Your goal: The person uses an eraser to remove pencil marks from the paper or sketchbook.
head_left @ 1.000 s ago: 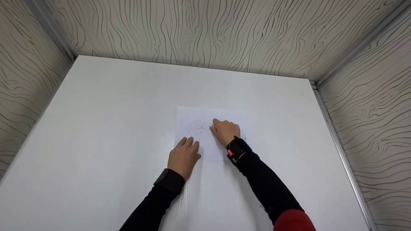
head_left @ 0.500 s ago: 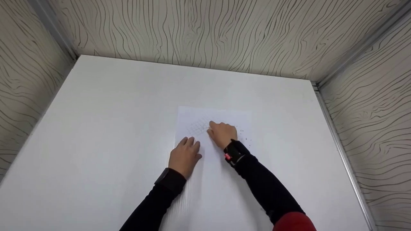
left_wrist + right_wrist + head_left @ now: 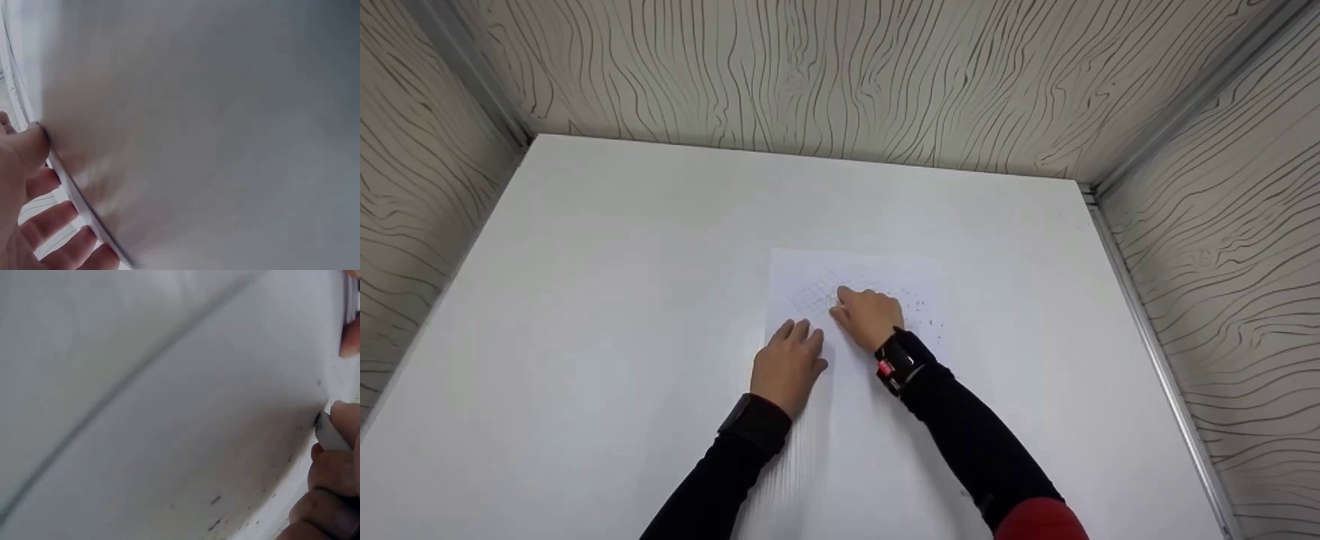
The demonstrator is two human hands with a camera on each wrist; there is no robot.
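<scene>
A sheet of white paper [image 3: 855, 356] with a faint pencil-like grid [image 3: 810, 296] lies on the white table. My right hand [image 3: 870, 319] rests over the grid's right part. In the right wrist view its thumb and fingers pinch a small white eraser [image 3: 331, 433] whose dark tip touches the paper [image 3: 236, 394]. Dark crumbs [image 3: 215, 499] are scattered beside it. At the sheet's lower left, my left hand [image 3: 787, 369] lies with spread, slightly bent fingers; in the left wrist view those fingers [image 3: 53, 222] touch the paper's edge.
The white table [image 3: 622, 300] extends around the sheet. Panels with a wavy wood-grain pattern [image 3: 810, 75] stand behind it and on both sides, with grey metal strips at the corners. A small dark mark [image 3: 964, 493] lies near the right forearm.
My right hand has moved left and slightly down over the grid, uncovering more dark crumbs to its right. The left hand stays in nearly the same place.
</scene>
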